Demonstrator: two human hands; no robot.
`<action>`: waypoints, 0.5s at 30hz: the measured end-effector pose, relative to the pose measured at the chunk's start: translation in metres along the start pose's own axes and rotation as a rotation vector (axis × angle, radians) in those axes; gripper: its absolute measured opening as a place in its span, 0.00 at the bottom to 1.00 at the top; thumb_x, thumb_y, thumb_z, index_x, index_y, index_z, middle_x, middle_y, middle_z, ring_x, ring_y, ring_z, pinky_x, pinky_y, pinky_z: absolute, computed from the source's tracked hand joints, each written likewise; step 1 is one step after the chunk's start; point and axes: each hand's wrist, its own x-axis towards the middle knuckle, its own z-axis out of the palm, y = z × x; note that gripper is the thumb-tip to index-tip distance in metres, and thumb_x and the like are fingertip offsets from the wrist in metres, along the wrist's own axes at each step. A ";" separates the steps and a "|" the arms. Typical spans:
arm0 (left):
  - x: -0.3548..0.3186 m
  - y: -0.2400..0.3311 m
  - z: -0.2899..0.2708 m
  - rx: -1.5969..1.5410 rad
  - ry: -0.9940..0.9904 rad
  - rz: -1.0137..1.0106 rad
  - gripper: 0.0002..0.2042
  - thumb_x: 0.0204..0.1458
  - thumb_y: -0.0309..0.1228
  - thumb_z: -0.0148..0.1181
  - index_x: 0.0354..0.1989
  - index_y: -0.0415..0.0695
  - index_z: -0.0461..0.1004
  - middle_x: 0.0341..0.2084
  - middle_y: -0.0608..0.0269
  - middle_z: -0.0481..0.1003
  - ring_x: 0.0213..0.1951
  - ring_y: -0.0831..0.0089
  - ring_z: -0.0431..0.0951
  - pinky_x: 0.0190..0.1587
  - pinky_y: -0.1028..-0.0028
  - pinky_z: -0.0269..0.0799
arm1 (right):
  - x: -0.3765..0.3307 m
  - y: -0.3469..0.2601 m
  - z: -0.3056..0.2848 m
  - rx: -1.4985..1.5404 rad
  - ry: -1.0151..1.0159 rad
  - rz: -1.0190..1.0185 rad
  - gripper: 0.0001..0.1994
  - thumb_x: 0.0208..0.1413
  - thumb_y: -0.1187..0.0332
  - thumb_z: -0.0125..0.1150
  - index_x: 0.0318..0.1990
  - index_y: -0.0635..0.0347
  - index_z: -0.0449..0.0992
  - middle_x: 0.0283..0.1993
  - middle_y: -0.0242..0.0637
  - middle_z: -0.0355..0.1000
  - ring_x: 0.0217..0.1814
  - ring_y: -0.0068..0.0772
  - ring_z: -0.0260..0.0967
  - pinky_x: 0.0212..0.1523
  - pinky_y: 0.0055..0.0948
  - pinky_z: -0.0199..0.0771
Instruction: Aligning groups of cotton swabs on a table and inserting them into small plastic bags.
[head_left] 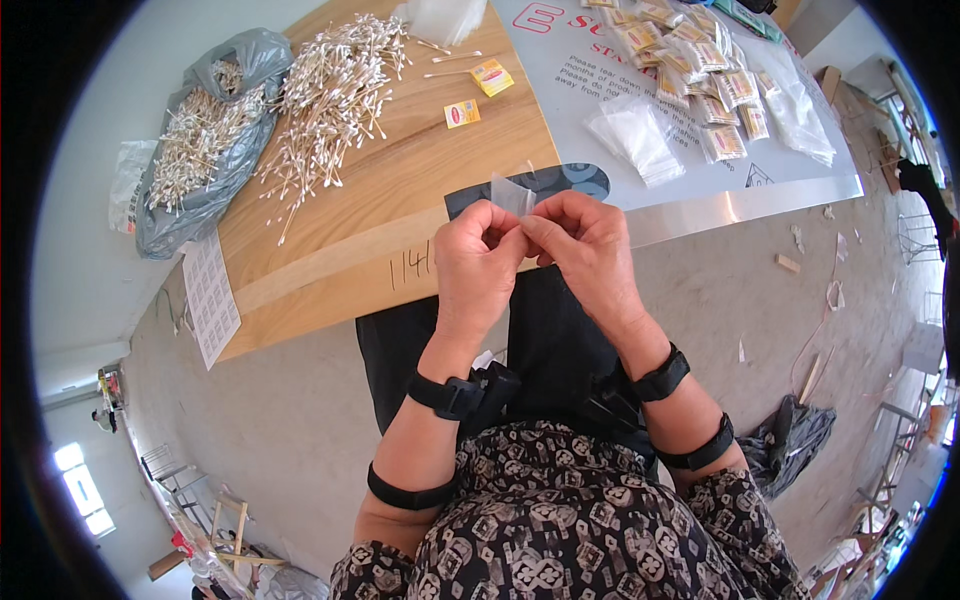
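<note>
Pinching one small clear plastic bag [511, 193] between thumbs and fingertips, the left hand [476, 262] and right hand [590, 250] meet just above the near edge of a wooden table [400, 190]. Both hands' fingers are curled tight on the bag's lower edge; its top stands up between them. Two heaps of cotton swabs lie far left: one loose pile [335, 90], one in a grey bag [205, 140]. Two small yellow packets [478, 92] sit nearby. Filled packets [700, 70], too many to count, lie at right beside a stack of empty clear bags [637, 138].

Yellow sachets [491, 76] (two, loose) lie left of filled clear packets [700, 70].
</note>
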 end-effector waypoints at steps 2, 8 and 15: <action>0.001 -0.007 0.003 -0.078 0.007 0.100 0.03 0.53 0.20 0.61 0.28 0.36 0.75 0.20 0.67 0.76 0.21 0.85 0.69 0.23 0.83 0.64 | 0.001 -0.001 -0.001 -0.039 -0.003 -0.015 0.07 0.55 0.74 0.60 0.29 0.70 0.75 0.23 0.34 0.74 0.25 0.19 0.73 0.26 0.20 0.71; 0.001 0.000 -0.001 -0.088 -0.024 0.015 0.06 0.51 0.22 0.63 0.25 0.34 0.74 0.17 0.65 0.75 0.21 0.84 0.72 0.25 0.81 0.68 | 0.004 -0.001 -0.006 -0.063 -0.020 -0.009 0.07 0.54 0.75 0.57 0.28 0.72 0.75 0.20 0.35 0.73 0.23 0.20 0.72 0.24 0.20 0.70; 0.003 -0.013 -0.003 0.038 0.089 0.089 0.02 0.51 0.21 0.60 0.30 0.35 0.73 0.18 0.64 0.73 0.20 0.78 0.71 0.23 0.74 0.66 | 0.005 0.006 -0.012 -0.292 0.045 -0.103 0.06 0.51 0.74 0.59 0.26 0.67 0.74 0.21 0.39 0.73 0.20 0.31 0.71 0.24 0.26 0.70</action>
